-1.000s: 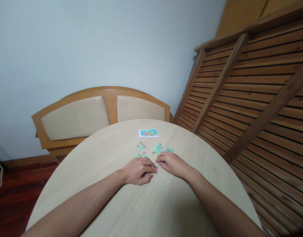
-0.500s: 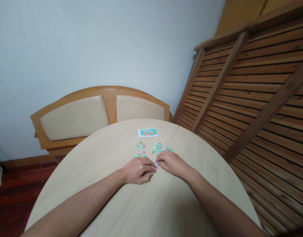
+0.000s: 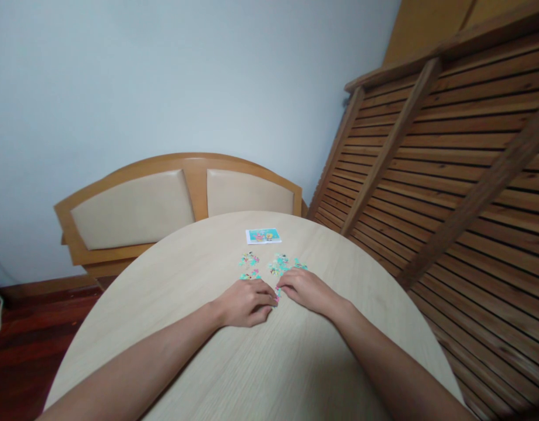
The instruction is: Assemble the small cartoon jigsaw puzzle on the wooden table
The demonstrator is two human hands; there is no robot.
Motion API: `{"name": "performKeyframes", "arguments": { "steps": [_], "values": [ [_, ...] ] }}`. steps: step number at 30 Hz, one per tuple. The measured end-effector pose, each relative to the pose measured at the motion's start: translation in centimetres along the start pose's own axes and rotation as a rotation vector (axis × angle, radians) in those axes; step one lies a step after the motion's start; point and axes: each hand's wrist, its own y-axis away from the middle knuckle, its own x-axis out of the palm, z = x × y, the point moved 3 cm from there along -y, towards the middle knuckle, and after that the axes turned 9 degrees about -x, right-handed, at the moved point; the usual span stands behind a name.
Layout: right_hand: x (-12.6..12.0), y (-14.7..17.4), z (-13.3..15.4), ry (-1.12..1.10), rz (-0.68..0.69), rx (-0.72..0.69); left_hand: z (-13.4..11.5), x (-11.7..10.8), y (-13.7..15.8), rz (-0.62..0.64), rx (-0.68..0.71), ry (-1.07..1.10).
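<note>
Your left forearm (image 3: pixel 159 358) slants in from the near left, your right forearm (image 3: pixel 383 345) from the near right. Your left hand (image 3: pixel 246 303) is palm down, fingers (image 3: pixel 264 288) curved rightward; your right hand (image 3: pixel 311 290), slightly farther, curls its fingers leftward.

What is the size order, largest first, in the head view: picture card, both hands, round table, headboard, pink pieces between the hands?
1. Round table
2. Headboard
3. Left hand and right hand: too alike to rank
4. Picture card
5. Pink pieces, as far as visible
</note>
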Motion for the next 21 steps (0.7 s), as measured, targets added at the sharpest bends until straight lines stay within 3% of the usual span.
{"name": "performKeyframes", "arguments": {
  "steps": [21],
  "values": [
    [0.58,0.07,-0.55,0.061,0.02,-0.066,0.06,0.18,-0.09,-0.024,0.003,-0.003]
  ]
}}
